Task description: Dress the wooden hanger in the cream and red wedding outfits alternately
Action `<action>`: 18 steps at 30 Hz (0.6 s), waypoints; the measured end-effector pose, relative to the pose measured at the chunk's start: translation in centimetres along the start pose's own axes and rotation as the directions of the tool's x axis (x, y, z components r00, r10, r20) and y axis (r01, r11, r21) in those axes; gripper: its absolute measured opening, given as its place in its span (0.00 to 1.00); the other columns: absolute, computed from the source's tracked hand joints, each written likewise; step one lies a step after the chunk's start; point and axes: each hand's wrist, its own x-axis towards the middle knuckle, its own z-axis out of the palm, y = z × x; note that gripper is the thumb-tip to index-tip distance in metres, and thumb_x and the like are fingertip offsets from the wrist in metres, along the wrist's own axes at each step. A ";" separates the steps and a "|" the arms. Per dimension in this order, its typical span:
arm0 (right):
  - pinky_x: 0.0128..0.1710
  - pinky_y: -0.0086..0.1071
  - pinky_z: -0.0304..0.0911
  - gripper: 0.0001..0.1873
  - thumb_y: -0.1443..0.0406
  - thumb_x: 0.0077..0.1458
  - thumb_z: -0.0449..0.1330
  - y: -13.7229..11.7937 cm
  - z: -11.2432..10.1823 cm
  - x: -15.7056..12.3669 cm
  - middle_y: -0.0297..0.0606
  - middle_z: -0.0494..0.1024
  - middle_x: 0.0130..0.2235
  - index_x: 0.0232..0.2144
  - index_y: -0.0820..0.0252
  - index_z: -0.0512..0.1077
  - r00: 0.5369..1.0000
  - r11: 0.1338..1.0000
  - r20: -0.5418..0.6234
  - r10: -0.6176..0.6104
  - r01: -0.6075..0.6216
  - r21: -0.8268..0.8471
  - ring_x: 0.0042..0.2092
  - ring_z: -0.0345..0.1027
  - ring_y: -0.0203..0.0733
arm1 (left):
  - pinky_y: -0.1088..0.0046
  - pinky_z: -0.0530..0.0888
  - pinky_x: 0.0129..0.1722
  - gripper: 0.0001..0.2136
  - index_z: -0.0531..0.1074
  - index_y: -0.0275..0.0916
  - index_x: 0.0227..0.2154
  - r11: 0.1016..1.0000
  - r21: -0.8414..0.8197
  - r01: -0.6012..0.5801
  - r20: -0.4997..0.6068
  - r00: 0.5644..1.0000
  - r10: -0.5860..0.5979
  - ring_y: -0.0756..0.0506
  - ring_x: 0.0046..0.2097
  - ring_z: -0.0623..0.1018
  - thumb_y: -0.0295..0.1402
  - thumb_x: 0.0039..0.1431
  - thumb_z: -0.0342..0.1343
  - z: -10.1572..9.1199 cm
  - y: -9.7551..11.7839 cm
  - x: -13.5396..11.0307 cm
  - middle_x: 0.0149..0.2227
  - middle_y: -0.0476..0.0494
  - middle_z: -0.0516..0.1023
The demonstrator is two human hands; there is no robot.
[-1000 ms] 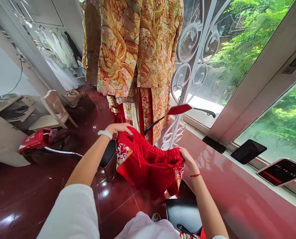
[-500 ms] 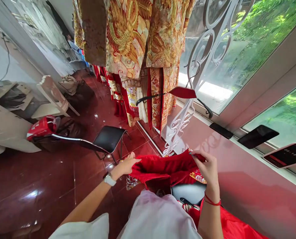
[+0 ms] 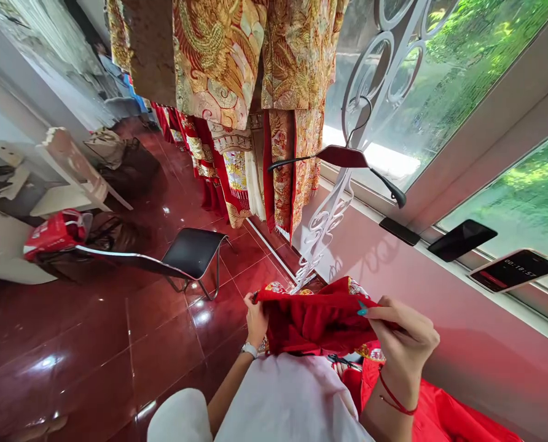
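A red garment [image 3: 313, 322] with gold and silver embroidery at its edges is stretched between my two hands, close in front of my white top. My left hand [image 3: 256, 322], with a watch at the wrist, grips the garment's left end; some fingers are behind the cloth. At the other end my right hand [image 3: 400, 334] pinches the upper edge between thumb and fingers. Beyond it, a black hanger [image 3: 343, 156] hangs with nothing on it from the white scrolled metal frame [image 3: 332, 212]. More red cloth [image 3: 449, 411] lies at my lower right.
Gold-embroidered garments [image 3: 219, 67] hang straight ahead. On the left stands a black chair [image 3: 195, 252], near a red bag [image 3: 55, 233]. Several phones lie along the windowsill, one phone [image 3: 516, 270] showing a timer. White furniture [image 3: 71, 166] stands farther left.
My left hand has moved right and turned at the garment's left end. My right hand has shifted right and now pinches the top edge. The cloth has turned; the view has shifted slightly.
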 end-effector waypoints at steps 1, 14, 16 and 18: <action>0.21 0.30 0.49 0.13 0.76 0.51 0.61 0.1 -0.1 -0.1 0.27 0.62 0.18 0.21 0.55 0.75 0.998 1.000 -0.061 0.023 -0.023 -0.003 0.20 0.53 0.31 | 0.58 0.77 0.49 0.21 0.72 0.40 0.55 0.999 0.005 -0.032 0.077 0.997 0.032 0.41 0.48 0.78 0.24 0.62 0.47 0.0 -0.7 -0.3 0.60 0.35 0.61; 0.21 0.32 0.52 0.11 0.67 0.51 0.62 2.3 -1.4 -0.5 0.30 0.63 0.17 0.18 0.54 0.75 0.975 0.977 -0.109 0.196 -0.203 -0.063 0.20 0.54 0.34 | 0.68 0.79 0.31 0.26 0.63 0.39 0.64 0.978 -0.205 0.042 0.485 0.872 0.064 0.46 0.34 0.80 0.26 0.61 0.49 -4.3 -1.8 3.6 0.59 0.32 0.72; 0.21 0.32 0.53 0.10 0.66 0.50 0.63 2.4 -1.7 -0.4 0.30 0.65 0.18 0.18 0.54 0.75 0.963 0.965 -0.156 0.219 -0.237 -0.108 0.20 0.56 0.34 | 0.75 0.70 0.18 0.30 0.60 0.36 0.64 0.934 -0.311 0.177 0.545 0.838 0.022 0.53 0.22 0.71 0.30 0.57 0.55 -5.4 -0.4 4.5 0.49 0.35 0.77; 0.21 0.32 0.54 0.09 0.64 0.49 0.65 2.6 -2.2 -0.2 0.31 0.67 0.19 0.19 0.55 0.74 0.946 0.957 -0.233 0.227 -0.261 -0.127 0.21 0.58 0.35 | 0.79 0.62 0.15 0.32 0.61 0.35 0.62 0.894 -0.401 0.201 0.528 0.848 0.046 0.55 0.19 0.66 0.32 0.53 0.59 -7.5 1.0 5.5 0.39 0.43 0.77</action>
